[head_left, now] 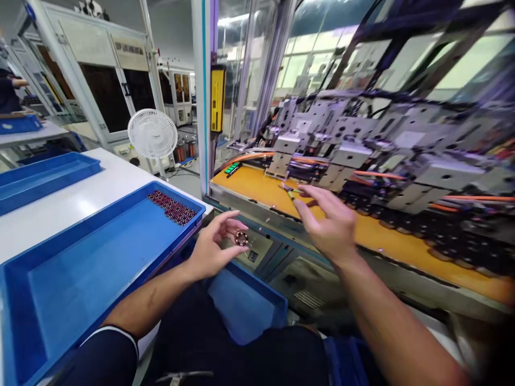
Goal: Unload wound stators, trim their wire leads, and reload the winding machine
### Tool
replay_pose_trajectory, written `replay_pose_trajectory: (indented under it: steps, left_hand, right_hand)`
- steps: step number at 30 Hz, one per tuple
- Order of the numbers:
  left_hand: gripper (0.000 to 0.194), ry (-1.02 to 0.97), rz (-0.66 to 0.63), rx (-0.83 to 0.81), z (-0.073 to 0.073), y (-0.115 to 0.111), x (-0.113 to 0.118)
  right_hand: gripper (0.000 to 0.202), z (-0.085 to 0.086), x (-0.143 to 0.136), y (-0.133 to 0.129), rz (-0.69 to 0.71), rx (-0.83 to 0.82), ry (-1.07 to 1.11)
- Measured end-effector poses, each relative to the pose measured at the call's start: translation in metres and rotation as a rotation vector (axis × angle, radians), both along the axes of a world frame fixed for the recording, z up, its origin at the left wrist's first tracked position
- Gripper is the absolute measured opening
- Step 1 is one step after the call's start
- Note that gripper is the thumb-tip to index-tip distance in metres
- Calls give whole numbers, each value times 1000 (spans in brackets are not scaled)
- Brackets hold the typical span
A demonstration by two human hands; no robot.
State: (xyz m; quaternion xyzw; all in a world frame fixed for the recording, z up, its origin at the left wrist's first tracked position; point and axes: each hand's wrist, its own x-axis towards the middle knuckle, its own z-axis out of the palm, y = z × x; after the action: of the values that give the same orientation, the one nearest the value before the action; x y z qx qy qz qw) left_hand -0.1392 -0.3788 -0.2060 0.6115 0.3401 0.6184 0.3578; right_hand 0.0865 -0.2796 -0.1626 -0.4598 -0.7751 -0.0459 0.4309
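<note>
One ring-shaped part (pixel 241 234), not yet set down, pinched in the left hand (pixel 215 247) between blue tray (pixel 108 262) and machine (pixel 350 154); one slender tool (pixel 290 192), gripped by the right hand (pixel 332 222); many small parts (pixel 172 208) trayed, finished or waiting I cannot tell.

My navy sleeve (pixel 108 354) has a white edge. The ring (pixel 242 234) I hold is dark with coppery spots, the tray (pixel 100 268) blue, its small parts (pixel 171 207) speckled dark red, the bench (pixel 110 166) white.
</note>
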Motion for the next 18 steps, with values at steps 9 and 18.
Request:
replay_pose_trajectory:
  steps: [9,18]
  left_hand:
    - [71,103,-40,162,-20,-44,0]
    - [75,83,-215,122,-30,-50,-2]
  right_hand:
    - [22,-16,0,-130,604,-66,-369]
    - [24,-24,6,-144,637,-738,152]
